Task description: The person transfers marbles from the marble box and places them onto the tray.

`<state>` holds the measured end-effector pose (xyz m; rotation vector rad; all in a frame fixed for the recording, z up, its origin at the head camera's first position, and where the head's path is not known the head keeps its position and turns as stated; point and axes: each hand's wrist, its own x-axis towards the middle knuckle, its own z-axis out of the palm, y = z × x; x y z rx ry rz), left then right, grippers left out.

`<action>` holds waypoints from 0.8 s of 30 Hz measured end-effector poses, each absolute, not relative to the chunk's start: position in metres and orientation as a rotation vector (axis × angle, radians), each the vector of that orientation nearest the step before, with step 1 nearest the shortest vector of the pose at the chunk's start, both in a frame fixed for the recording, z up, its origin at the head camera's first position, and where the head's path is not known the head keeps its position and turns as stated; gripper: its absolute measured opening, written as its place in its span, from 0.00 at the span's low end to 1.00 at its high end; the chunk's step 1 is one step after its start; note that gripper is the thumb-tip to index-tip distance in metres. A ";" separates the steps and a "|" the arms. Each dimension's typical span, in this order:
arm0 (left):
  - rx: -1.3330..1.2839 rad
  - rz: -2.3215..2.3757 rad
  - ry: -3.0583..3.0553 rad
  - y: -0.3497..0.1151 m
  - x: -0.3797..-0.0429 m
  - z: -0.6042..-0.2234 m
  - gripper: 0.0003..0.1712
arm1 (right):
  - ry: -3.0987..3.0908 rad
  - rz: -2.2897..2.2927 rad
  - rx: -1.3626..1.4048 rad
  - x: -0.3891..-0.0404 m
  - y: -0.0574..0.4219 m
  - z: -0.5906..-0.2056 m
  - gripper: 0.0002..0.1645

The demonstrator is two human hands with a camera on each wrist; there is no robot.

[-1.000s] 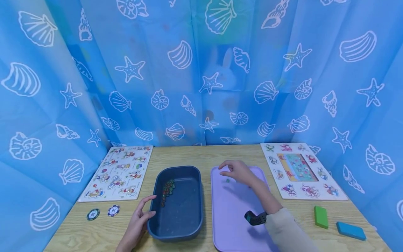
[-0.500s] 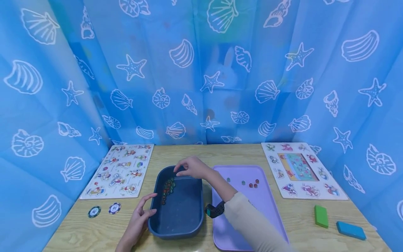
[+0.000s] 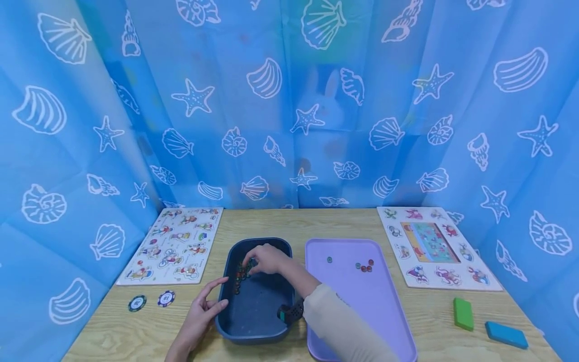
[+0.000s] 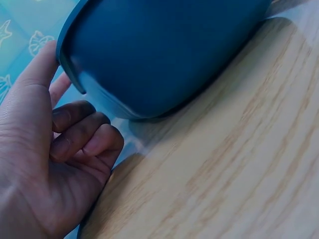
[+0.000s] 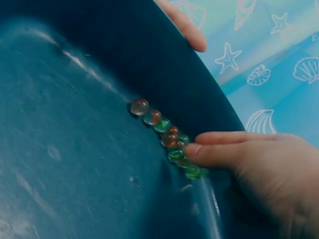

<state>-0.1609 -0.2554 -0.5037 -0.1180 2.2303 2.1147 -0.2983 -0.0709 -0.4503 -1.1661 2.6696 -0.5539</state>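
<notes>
A dark blue basin [image 3: 255, 322] stands on the table, with several red and green glass marbles [image 5: 169, 139] along its left wall. My left hand [image 3: 199, 314] is at the basin's left side; its thumb and index fingertips rest on the rim, while the other fingers [image 4: 82, 132] are loosely bent outside the wall. My right hand [image 3: 267, 259] reaches inside. Its thumb and index fingertips touch the far end of the marble row. Whether a marble is pinched between them is hidden. On the lilac tray [image 3: 348, 301] to the right lie several green and red marbles [image 3: 366, 267].
Picture puzzle boards lie at the back left [image 3: 174, 246] and back right [image 3: 439, 251]. Two chips, one green-edged [image 3: 137, 303] and one blue-edged [image 3: 166, 298], are left of the basin. A green block [image 3: 463, 314] and a blue block [image 3: 506, 335] sit at the right. A shell-patterned curtain [image 3: 289, 125] encloses the table.
My right hand has moved left from above the tray, over the basin's far rim, and down to the marbles. One green marble on the tray has rolled right. My left hand keeps its place.
</notes>
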 end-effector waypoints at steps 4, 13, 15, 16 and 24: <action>-0.109 2.122 2.242 -0.256 -0.162 -0.504 0.31 | 2.689 -0.521 -1.152 -0.298 -0.074 -0.456 0.13; -0.017 2.134 2.269 -0.257 -0.160 -0.506 0.31 | 2.700 -0.453 -1.133 -0.298 -0.077 -0.459 0.07; -0.011 2.134 2.268 -0.257 -0.161 -0.506 0.31 | 2.695 -0.426 -1.126 -0.298 -0.078 -0.460 0.06; -0.007 2.135 2.262 -0.257 -0.161 -0.506 0.31 | 2.693 -0.418 -1.118 -0.298 -0.078 -0.460 0.06; -0.050 2.130 2.221 -0.258 -0.162 -0.507 0.32 | 2.720 -0.393 -1.099 -0.303 -0.075 -0.464 0.08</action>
